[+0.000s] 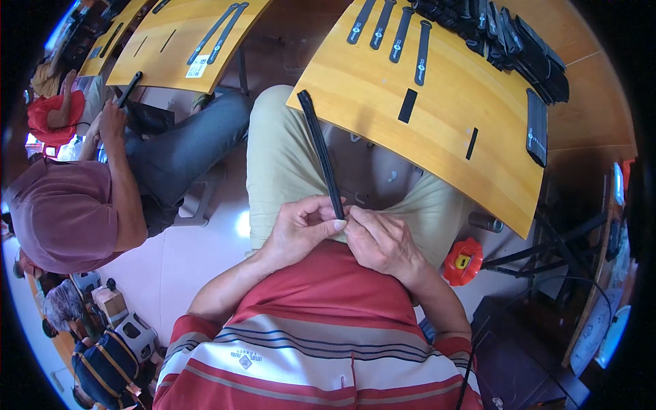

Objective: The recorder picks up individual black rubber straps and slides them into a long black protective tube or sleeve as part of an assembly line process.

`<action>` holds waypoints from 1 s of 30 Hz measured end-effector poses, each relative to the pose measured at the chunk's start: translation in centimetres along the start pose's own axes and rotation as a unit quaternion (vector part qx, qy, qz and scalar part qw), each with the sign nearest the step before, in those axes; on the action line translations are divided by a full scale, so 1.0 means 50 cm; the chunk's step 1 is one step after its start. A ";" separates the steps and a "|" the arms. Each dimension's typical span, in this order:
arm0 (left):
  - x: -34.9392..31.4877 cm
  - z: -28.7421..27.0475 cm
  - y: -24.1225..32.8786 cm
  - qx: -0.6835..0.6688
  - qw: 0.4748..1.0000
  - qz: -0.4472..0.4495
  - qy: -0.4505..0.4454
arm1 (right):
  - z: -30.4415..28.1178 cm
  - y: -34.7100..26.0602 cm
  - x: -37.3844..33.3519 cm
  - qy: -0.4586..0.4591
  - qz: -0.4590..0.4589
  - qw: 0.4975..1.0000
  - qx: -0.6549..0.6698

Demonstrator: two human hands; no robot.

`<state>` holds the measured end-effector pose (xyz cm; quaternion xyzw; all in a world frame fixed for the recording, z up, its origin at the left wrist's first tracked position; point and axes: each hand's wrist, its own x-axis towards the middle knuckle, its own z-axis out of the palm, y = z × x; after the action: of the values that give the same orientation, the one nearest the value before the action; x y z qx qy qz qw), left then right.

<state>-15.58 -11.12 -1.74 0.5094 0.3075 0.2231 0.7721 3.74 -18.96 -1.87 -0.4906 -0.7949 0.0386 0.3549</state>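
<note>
A long, narrow black strap (pixel 318 147), seemingly folded lengthwise, slants up from my lap, its far end over the near left corner of the wooden table (pixel 362 109). My left hand (pixel 295 229) is closed round its lower end, thumb lying along it. Against that same end, my right hand (pixel 384 240) has its fingers pinched together; the strap's tip is hidden between them. On the table lie several flat dark grey straps (pixel 400 41), a short black rectangular patch (pixel 408 106), a thin black strip (pixel 472 143) and a wider dark grey piece (pixel 537 128).
Black straps and pieces are heaped (pixel 529 58) along the table's far right side. Below its right edge sits an orange-red dish (pixel 463 262) holding a yellow object. At left, a seated co-worker (pixel 65 212) handles another black strap (pixel 130 89) beside a second table (pixel 174 41).
</note>
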 end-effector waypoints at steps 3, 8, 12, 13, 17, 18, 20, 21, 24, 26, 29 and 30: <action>-0.006 0.003 -0.007 -0.013 1.000 -0.008 0.011 | 0.002 -0.001 -0.003 0.005 -0.018 1.000 -0.004; -0.008 0.003 -0.015 -0.025 0.999 -0.006 0.022 | 0.000 -0.002 -0.008 -0.008 -0.032 0.999 -0.018; -0.010 0.003 -0.016 -0.035 0.999 0.006 0.010 | 0.002 -0.005 -0.011 -0.013 -0.029 0.999 -0.022; -0.011 0.003 -0.016 -0.034 0.999 0.006 0.010 | 0.001 -0.006 -0.010 -0.012 -0.029 0.999 -0.022; -0.011 0.003 -0.017 -0.042 0.999 0.004 0.010 | 0.003 -0.006 -0.013 -0.008 -0.035 0.999 -0.029; -0.012 0.003 -0.018 -0.053 0.999 0.003 0.008 | 0.004 -0.007 -0.014 -0.005 -0.036 0.999 -0.032; -0.014 0.003 -0.023 -0.051 0.999 0.004 0.006 | 0.004 -0.011 -0.014 -0.004 -0.036 0.999 -0.032; -0.014 0.003 -0.024 -0.049 0.999 0.005 0.005 | 0.003 -0.011 -0.014 -0.003 -0.036 0.999 -0.031; -0.016 0.004 -0.021 -0.039 0.999 0.005 0.008 | 0.000 -0.010 -0.016 -0.011 -0.040 0.999 -0.028; -0.018 0.005 -0.022 -0.042 0.999 0.004 0.009 | -0.005 -0.012 -0.007 -0.001 -0.049 0.998 -0.045; -0.018 0.007 -0.021 -0.063 0.998 0.005 0.006 | -0.005 -0.015 -0.008 0.006 -0.055 0.996 -0.070; -0.017 0.008 -0.021 -0.080 0.997 0.006 0.003 | -0.004 -0.017 -0.012 0.004 -0.053 0.996 -0.077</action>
<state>-15.89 -12.32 -2.37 0.4474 0.2880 0.2536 0.8079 3.37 -19.94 -1.66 -0.4735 -0.8192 -0.0433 0.3207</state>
